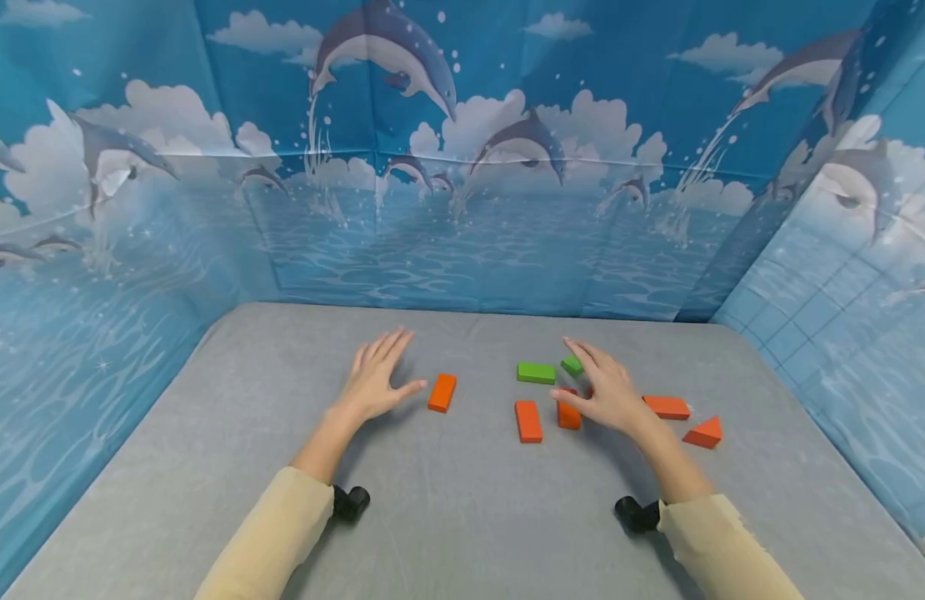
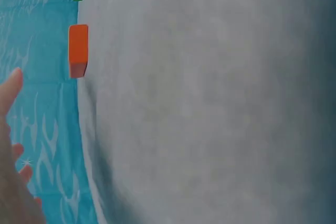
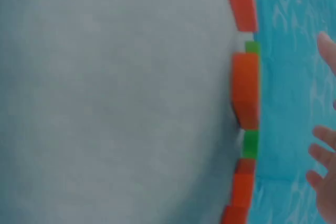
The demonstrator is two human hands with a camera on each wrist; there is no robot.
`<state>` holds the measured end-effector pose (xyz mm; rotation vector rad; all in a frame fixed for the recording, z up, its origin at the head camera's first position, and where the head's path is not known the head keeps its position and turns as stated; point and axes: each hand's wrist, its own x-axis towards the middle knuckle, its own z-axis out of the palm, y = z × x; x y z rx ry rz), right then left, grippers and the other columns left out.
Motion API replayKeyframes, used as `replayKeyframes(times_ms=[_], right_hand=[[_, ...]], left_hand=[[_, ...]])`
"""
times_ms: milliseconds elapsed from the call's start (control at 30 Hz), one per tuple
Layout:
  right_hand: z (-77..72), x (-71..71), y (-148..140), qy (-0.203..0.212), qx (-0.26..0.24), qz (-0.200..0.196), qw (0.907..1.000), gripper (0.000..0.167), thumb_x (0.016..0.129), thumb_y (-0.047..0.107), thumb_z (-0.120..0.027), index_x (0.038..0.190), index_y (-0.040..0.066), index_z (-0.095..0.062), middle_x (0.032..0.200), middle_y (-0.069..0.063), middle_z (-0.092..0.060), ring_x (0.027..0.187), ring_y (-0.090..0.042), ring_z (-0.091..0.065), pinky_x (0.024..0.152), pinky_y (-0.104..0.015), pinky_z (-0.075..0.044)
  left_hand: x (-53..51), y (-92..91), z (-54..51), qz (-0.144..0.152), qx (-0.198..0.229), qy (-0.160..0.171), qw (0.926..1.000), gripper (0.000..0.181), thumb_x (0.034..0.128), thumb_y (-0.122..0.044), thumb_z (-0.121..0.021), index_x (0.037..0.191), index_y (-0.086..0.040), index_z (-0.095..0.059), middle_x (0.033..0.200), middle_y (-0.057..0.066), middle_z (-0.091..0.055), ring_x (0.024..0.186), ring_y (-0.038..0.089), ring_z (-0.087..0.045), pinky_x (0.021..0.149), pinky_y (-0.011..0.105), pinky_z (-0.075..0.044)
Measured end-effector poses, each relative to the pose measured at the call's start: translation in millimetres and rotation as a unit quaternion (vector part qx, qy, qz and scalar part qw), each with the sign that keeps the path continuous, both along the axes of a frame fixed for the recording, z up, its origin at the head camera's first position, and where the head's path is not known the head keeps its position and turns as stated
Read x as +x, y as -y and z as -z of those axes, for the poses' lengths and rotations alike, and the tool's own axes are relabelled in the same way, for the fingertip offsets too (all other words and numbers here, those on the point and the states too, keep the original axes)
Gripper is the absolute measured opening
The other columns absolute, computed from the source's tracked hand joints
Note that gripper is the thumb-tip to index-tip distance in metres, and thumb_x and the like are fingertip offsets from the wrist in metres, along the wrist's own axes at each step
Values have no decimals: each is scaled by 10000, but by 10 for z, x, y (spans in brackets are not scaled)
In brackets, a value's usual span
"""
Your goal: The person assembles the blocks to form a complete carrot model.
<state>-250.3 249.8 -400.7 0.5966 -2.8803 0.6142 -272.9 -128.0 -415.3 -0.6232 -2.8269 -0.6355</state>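
Observation:
My left hand (image 1: 374,382) hovers with spread fingers just left of an orange block (image 1: 442,393), holding nothing; its thumb points toward that block. In the left wrist view the hand (image 2: 16,166) is at the left edge, apart from the orange block (image 2: 79,50). My right hand (image 1: 601,387), fingers extended and holding nothing, is over the right group, partly hiding an orange block (image 1: 568,414) and a green block (image 1: 572,366). Whether it touches either is unclear in the head view. The right wrist view shows the hand (image 3: 326,166) apart from the blurred blocks (image 3: 245,90).
A green block (image 1: 536,372) and an upright-lying orange block (image 1: 528,422) are between the hands. Right of the right hand are an orange block (image 1: 666,407) and an orange triangular block (image 1: 705,432). A dolphin-print curtain (image 1: 470,242) borders the grey table (image 1: 447,517).

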Motion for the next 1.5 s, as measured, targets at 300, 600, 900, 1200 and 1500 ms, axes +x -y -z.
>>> replayKeyframes(times_ms=[300,600,900,1200,1500], right_hand=[[182,87,153,649,-644,-959,9912,756,799,429,-670,1417,155,-331,1413,-176,-311,1259,-403,-290,935,-651,-250],[303,126,212,778,-665,-1335,9858,741,754,446,-708,1364,135,-425,1351,-111,-405,1234,-353,-346,940,-620,-265],[347,145,219,745,-363,-1194,9894,733,727,476,-720,1328,147,-461,1336,-110,-438,1234,-378,-350,952,-623,-243],[346,157,231,702,-351,-1179,9899,629,755,425,-713,1277,144,-503,1307,-98,-468,1239,-347,-361,981,-599,-223],[349,154,233,706,-350,-1190,9898,618,760,430,-706,1270,142,-508,1304,-103,-474,1240,-337,-365,985,-597,-216]], left_hand=[[-38,-76,112,668,550,735,9935,782,811,-471,-636,1442,-163,-293,1459,87,-309,1317,315,-260,1047,557,-129],[-65,-149,248,1036,572,1004,9879,767,788,-446,-675,1417,-147,-353,1422,82,-371,1286,306,-307,1041,551,-145],[-87,-177,309,1137,213,1046,9878,750,799,-435,-665,1421,-160,-347,1411,101,-375,1274,310,-299,1032,534,-134],[-117,-207,328,1155,207,974,9883,675,804,-439,-660,1368,-156,-420,1378,77,-405,1241,287,-320,1002,506,-174],[-17,-263,311,1189,946,951,9838,661,735,-392,-746,1275,-111,-488,1220,49,-519,1145,242,-400,978,511,-217]])
